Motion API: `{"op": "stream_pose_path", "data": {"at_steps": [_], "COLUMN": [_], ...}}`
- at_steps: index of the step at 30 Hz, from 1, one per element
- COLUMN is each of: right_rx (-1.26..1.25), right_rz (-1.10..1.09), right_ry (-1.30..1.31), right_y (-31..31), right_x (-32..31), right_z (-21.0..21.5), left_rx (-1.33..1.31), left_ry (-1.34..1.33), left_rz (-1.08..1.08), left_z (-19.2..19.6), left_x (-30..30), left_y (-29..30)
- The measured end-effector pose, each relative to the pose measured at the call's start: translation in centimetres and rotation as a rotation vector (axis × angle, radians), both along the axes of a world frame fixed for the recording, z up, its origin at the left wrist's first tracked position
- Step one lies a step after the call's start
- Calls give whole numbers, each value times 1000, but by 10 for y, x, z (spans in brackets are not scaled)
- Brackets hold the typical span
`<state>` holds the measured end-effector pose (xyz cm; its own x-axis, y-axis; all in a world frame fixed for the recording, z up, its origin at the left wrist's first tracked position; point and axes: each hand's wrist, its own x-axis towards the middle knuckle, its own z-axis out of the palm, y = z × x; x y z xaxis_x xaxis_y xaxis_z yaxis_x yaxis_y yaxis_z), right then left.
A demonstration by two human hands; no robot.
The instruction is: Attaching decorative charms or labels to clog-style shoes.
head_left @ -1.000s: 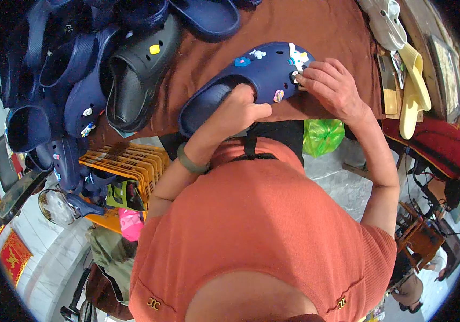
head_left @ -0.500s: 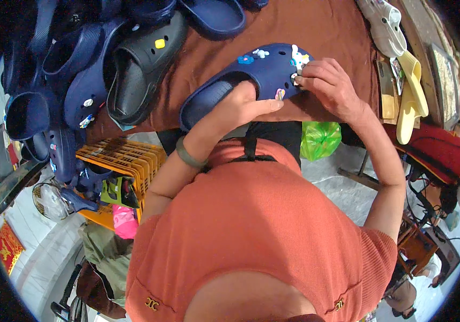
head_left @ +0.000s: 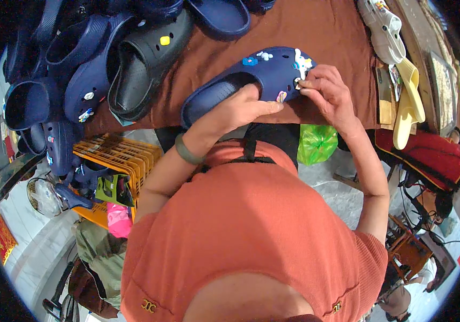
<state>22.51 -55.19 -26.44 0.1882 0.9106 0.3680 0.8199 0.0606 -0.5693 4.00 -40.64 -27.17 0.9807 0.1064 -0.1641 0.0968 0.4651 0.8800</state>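
Blue clog (head_left: 274, 76): on the brown cloth (head_left: 326, 32), by its near edge; looks light, soft and bendy, maybe a bit slick;
Left hand (head_left: 241, 106): half curled; fingers tucked in the clog's opening, thumb outside, holding it; a good firm spot;
Right hand (head_left: 327, 92): fingertips close together, touching a small white charm (head_left: 297, 83); cannot tell if they grip it;
Charm: likely stiff and tiny; best pinched by its rim

My two hands (head_left: 243, 109) on one navy clog (head_left: 274, 76), one wristband (head_left: 188, 149) on me, one black clog (head_left: 154, 56), one green bag (head_left: 317, 144)
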Motion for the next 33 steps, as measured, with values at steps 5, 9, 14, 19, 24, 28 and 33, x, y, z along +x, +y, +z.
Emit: {"op": "stream_pose_path", "data": {"at_steps": [5,9,14,19,24,28,33], "right_rx": [-247,-368,-430,-398,-351,-366,-302], "right_rz": [-124,-290,-202,-154,-156,-162,-113], "right_ry": [287,299,605,603,486,765,656], "right_y": [7,11,12,13,11,9,4], "right_x": [4,6,8,6,3,5,12], "right_z": [10,14,17,19,13,11,-5], "left_rx": [121,260,444,520,526,571,487], "left_ry": [57,51,12,-103,-70,-63,-70], "left_rz": [-13,-75,-73,-49,-9,32,46], "left_z": [-12,-14,-18,-32,-12,-15,-16], "left_x": [-2,-3,-6,-9,-8,-9,-4], "left_y": [-4,-5,-16,-21,-18,-16,-10]}}
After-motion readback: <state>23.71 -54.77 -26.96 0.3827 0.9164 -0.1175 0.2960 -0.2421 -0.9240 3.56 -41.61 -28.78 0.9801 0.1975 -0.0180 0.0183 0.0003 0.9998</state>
